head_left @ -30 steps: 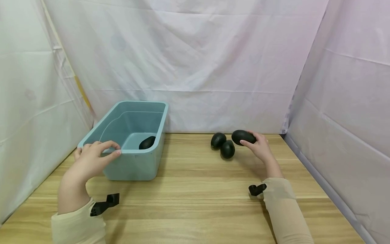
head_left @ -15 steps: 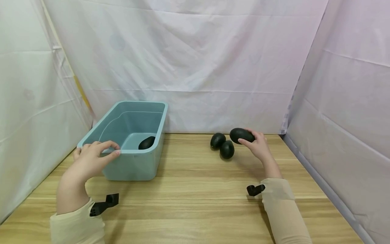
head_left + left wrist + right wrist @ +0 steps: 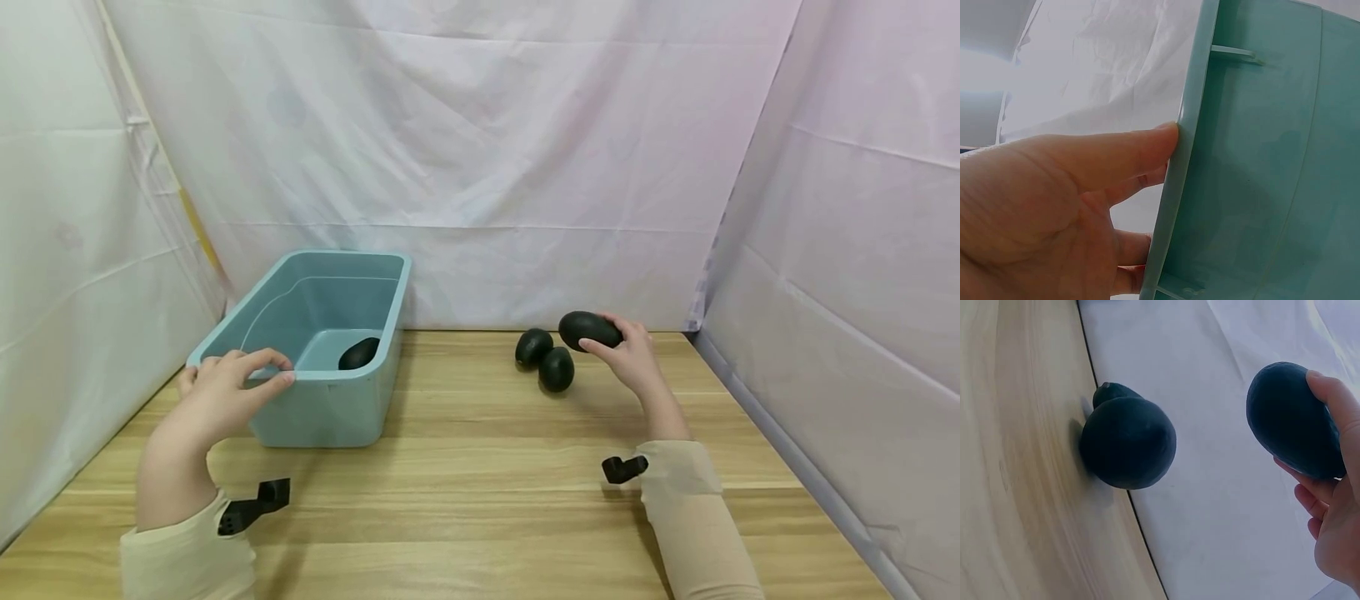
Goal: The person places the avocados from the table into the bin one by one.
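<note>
My right hand (image 3: 632, 357) grips a dark, nearly black avocado (image 3: 589, 331) between thumb and fingers, lifted off the table. In the right wrist view this held avocado (image 3: 1294, 419) hangs apart from the others. Two more avocados, a rear one (image 3: 534, 347) and a front one (image 3: 557, 370), lie side by side on the wood just left of my right hand. At the left, my left hand (image 3: 217, 392) holds the near rim of a blue-green plastic tub (image 3: 322, 417), thumb on the outside and fingers over the edge. Inside the tub rests another avocado (image 3: 359, 354), partly hidden by the rim.
The wooden table (image 3: 465, 500) runs back to a white cloth wall (image 3: 480, 150). Further cloth walls stand at the left (image 3: 67, 267) and right (image 3: 840, 250). Small black wrist cameras are strapped to both sleeves.
My right hand has moved slightly left and up, carrying the avocado. My left hand keeps its hold on the tub rim.
</note>
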{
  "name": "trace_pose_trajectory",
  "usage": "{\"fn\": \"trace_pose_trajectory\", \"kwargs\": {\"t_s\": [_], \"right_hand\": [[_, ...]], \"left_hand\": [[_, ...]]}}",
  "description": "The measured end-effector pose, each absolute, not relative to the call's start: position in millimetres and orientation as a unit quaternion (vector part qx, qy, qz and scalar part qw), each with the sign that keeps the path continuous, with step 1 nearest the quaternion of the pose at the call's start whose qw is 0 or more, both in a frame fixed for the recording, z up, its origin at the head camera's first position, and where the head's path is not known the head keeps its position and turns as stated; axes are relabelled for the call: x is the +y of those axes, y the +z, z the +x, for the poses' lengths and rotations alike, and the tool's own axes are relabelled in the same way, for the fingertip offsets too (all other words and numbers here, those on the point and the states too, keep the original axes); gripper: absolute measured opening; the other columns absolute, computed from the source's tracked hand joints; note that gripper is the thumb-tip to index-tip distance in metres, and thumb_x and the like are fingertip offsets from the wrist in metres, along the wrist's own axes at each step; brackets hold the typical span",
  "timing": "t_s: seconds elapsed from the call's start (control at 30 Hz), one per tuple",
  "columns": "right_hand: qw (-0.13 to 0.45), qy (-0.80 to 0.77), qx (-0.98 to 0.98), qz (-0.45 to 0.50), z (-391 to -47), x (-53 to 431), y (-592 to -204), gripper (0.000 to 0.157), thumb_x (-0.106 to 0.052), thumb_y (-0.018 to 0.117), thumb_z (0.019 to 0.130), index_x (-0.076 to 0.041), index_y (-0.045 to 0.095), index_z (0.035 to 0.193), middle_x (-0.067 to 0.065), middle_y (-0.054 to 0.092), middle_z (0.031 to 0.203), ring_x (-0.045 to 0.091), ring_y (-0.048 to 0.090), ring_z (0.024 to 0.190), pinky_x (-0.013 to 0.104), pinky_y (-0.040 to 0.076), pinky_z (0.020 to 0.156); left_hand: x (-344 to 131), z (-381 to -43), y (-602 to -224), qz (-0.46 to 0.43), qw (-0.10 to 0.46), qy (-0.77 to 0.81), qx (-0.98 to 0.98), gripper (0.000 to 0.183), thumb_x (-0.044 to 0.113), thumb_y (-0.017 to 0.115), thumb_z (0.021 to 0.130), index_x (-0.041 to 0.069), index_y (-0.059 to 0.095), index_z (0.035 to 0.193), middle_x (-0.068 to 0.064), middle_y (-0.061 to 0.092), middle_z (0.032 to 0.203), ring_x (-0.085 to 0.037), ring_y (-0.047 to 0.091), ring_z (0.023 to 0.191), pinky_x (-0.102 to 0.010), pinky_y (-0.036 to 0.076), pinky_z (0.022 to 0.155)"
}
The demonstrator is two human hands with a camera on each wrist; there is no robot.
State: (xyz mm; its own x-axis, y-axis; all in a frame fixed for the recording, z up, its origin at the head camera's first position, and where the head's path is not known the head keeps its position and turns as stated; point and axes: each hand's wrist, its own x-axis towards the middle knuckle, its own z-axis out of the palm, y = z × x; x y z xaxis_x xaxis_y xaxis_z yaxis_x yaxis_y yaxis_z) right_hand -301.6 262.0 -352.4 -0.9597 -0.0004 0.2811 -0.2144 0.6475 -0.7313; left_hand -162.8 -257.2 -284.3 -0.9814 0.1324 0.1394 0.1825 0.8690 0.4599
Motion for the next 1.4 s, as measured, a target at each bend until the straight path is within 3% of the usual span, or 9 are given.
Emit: {"fn": "trace_pose_trajectory", "kwargs": {"t_s": [0.33, 0.9, 1.2, 1.4], "right_hand": [[0.155, 0.411, -0.895, 0.078, -295, 251, -341, 0.072, -0.051, 0.073, 0.08, -0.015, 0.051, 0.139, 0.023, 0.038, 0.135, 0.042, 0.032, 0.121, 0.061, 0.033, 0.091], [0.153, 0.424, -0.888, 0.089, -287, 237, -329, 0.072, -0.051, 0.074, 0.08, -0.015, 0.051, 0.139, 0.021, 0.038, 0.134, 0.039, 0.032, 0.118, 0.059, 0.034, 0.088], [0.152, 0.431, -0.884, 0.102, -284, 222, -325, 0.07, -0.05, 0.074, 0.08, -0.019, 0.052, 0.138, 0.019, 0.04, 0.133, 0.037, 0.031, 0.117, 0.058, 0.034, 0.087], [0.155, 0.437, -0.879, 0.113, -282, 213, -322, 0.068, -0.049, 0.075, 0.079, -0.019, 0.053, 0.137, 0.017, 0.041, 0.133, 0.035, 0.032, 0.115, 0.056, 0.034, 0.087]], "left_hand": [[-258, -163, -284, -0.084, 0.053, -0.242, -0.965, 0.033, 0.041, 0.05, 0.1, 0.013, 0.061, 0.115, -0.017, 0.052, 0.103, -0.052, 0.033, 0.107, -0.073, 0.005, 0.086], [-258, -162, -285, -0.086, 0.057, -0.246, -0.964, 0.034, 0.041, 0.05, 0.099, 0.013, 0.06, 0.114, -0.015, 0.051, 0.099, -0.051, 0.033, 0.105, -0.071, 0.007, 0.085], [-257, -162, -284, -0.086, 0.057, -0.244, -0.964, 0.034, 0.041, 0.049, 0.1, 0.013, 0.06, 0.115, -0.019, 0.052, 0.106, -0.048, 0.034, 0.103, -0.064, 0.011, 0.082], [-257, -162, -284, -0.083, 0.053, -0.242, -0.965, 0.034, 0.041, 0.049, 0.1, 0.013, 0.06, 0.116, -0.02, 0.052, 0.109, -0.048, 0.034, 0.104, -0.066, 0.01, 0.083]]}}
